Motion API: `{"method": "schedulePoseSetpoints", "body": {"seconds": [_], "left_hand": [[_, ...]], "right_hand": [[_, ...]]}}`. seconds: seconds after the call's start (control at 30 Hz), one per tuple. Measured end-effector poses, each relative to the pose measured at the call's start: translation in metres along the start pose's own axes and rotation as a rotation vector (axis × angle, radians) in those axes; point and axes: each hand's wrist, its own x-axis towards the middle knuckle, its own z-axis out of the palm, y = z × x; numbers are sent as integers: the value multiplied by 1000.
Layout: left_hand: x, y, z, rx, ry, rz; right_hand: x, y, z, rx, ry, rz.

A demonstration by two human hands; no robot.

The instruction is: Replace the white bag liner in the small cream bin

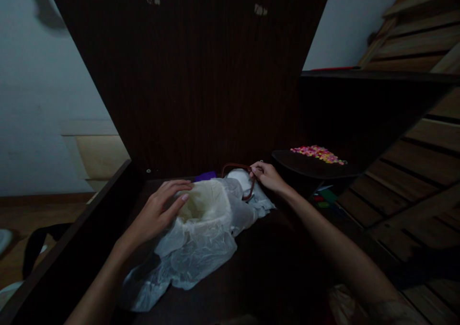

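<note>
A round container lined with a thin white plastic bag (pixel 201 258) stands on the dark wooden surface, its pale inside (pixel 204 203) facing up. The bag's edge is folded over the rim and spreads loosely around it. At the rim's left side lies my left hand (pixel 163 207), fingers stretched and thumb apart, gripping nothing. My right hand (pixel 266 174) is closed on a thin reddish-brown loop with rounded corners (pixel 247 196), just right of the container. Behind the loop sits a white rounded thing (pixel 240 179), its kind unclear. A purple piece (pixel 205 176) shows behind the container.
A tall dark wooden panel (pixel 194 75) rises directly behind. On the left runs a raised dark edge (pixel 72 258). At right, a rounded shelf (pixel 309 169) carries a pile of small pink and yellow pieces (pixel 319 154); slatted wood (pixel 406 171) stands beyond.
</note>
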Motion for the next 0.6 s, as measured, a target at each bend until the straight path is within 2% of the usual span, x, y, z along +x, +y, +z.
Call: {"method": "schedulePoseSetpoints", "body": {"seconds": [0.23,0.37,0.5,0.6], "left_hand": [[-2,1,-1,-3,-27,-20],[-4,2,-2,1,-85,-10],[-6,4,-4,14,-115,-19],[-7,5,-4,34,-143,-23]], "right_hand": [[4,-4,-5,224,125,47],[-10,-7,6,312,119,111],[-25,-2,20,312,122,190],[-22,6,23,285,176,233]]}}
